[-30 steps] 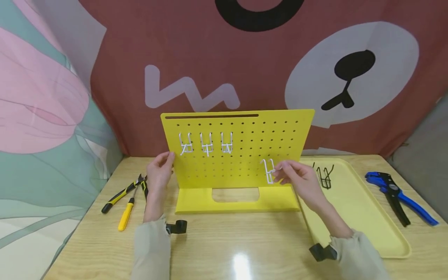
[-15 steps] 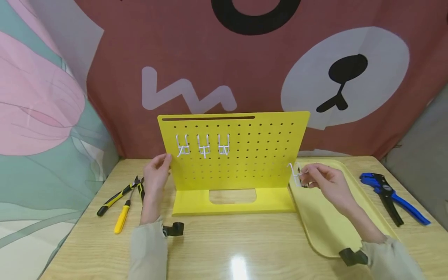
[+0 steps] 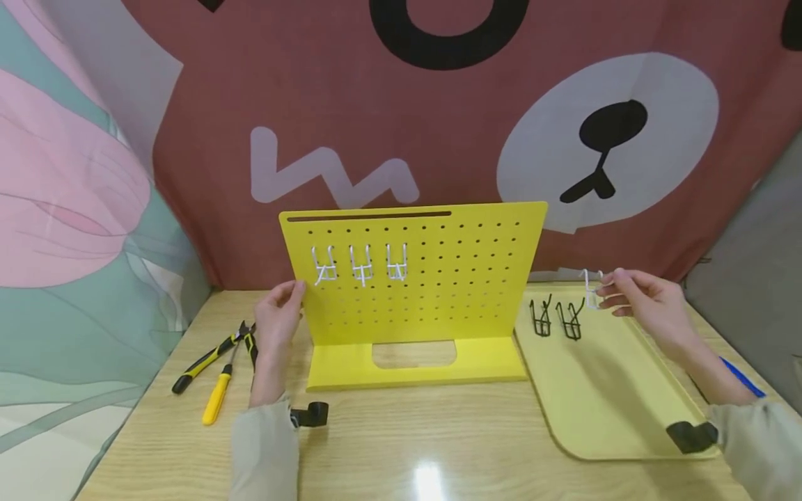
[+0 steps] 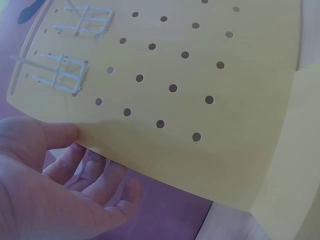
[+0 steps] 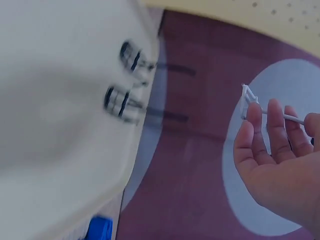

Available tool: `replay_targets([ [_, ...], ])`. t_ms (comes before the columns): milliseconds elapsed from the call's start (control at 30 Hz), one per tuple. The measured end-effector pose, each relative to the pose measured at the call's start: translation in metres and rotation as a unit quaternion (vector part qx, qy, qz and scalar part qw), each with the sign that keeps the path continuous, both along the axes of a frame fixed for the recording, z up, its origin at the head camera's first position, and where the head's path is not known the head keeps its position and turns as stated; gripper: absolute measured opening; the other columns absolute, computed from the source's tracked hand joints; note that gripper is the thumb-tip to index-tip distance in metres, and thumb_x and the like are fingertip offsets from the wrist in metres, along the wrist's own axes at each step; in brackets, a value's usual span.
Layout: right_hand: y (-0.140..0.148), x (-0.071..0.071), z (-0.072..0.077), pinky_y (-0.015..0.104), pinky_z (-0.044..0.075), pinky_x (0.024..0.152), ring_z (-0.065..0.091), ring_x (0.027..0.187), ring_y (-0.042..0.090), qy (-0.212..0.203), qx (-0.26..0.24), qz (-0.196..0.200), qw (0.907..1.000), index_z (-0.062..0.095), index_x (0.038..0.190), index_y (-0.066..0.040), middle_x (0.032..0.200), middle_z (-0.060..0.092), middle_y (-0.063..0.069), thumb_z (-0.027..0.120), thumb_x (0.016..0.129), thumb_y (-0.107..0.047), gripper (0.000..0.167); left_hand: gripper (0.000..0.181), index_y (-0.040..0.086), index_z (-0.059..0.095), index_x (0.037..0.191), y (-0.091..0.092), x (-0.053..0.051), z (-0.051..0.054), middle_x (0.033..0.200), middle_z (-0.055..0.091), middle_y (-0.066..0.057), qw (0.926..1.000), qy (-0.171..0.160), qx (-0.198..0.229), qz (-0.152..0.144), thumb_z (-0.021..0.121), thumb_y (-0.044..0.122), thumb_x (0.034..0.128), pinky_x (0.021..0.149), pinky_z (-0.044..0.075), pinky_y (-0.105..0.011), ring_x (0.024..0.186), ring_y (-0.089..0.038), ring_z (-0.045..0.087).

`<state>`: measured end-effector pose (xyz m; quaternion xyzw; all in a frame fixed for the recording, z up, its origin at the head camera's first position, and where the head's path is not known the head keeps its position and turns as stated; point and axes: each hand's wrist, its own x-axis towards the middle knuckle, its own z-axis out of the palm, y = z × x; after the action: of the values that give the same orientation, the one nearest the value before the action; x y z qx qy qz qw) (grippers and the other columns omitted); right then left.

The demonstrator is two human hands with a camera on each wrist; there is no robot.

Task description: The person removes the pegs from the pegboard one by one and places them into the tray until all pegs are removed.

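In the head view a yellow pegboard stands upright on its base. My left hand grips its left edge, the thumb in front and the fingers behind in the left wrist view. Three white wire hooks hang in a row at the upper left of the board. Another white wire hook is pinched in my right hand, held over the back right of the pale yellow tray. Below and left of that hand, two black wire hooks lie in the tray.
Left of the board, yellow-and-black pliers and a yellow-handled screwdriver lie on the wooden table. A blue-handled tool sits right of the tray, mostly hidden by the right arm. A printed curtain hangs behind.
My right hand has carried the white hook rightward, from in front of the board to over the tray's back right. Both black hooks are now uncovered. The left hand keeps its grip on the board.
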<state>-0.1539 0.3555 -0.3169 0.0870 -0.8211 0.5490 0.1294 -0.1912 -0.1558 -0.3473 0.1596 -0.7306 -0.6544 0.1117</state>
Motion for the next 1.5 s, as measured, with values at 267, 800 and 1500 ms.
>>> replay_targets([
  [267,0.027,-0.006,-0.017,0.019,0.052,0.057,0.067,0.072,0.003,-0.021,0.034,-0.019,0.999,0.068,0.1,-0.016,0.084,0.07,-0.014,0.048,0.102,-0.018,0.02,0.038,0.003,0.061,0.122,0.001,0.0,-0.001,0.108,0.058,-0.006,1.0,0.007,-0.003,-0.001,0.057,0.031,0.0967,0.085,0.047,-0.032,0.094,-0.015,0.052],
  [800,0.075,-0.027,-0.077,0.027,0.053,0.058,0.067,0.071,0.007,-0.105,0.075,-0.039,0.9908,0.065,0.105,-0.014,0.083,0.068,-0.013,0.044,0.101,-0.041,0.034,0.038,0.003,0.061,0.123,0.001,0.0,-0.005,0.112,0.058,-0.008,1.0,0.009,0.001,0.0,0.057,0.03,0.0971,0.079,0.046,-0.025,0.095,-0.017,0.052],
  [1500,0.05,-0.031,-0.076,0.029,0.054,0.059,0.068,0.07,0.009,-0.161,0.109,-0.042,0.98,0.048,0.121,0.019,0.084,0.069,-0.007,0.039,0.103,-0.036,0.058,0.037,0.002,0.062,0.121,0.002,-0.001,-0.003,0.107,0.058,-0.007,0.9998,0.012,-0.003,0.013,0.059,0.029,0.0961,0.077,0.046,-0.026,0.093,-0.016,0.052],
])
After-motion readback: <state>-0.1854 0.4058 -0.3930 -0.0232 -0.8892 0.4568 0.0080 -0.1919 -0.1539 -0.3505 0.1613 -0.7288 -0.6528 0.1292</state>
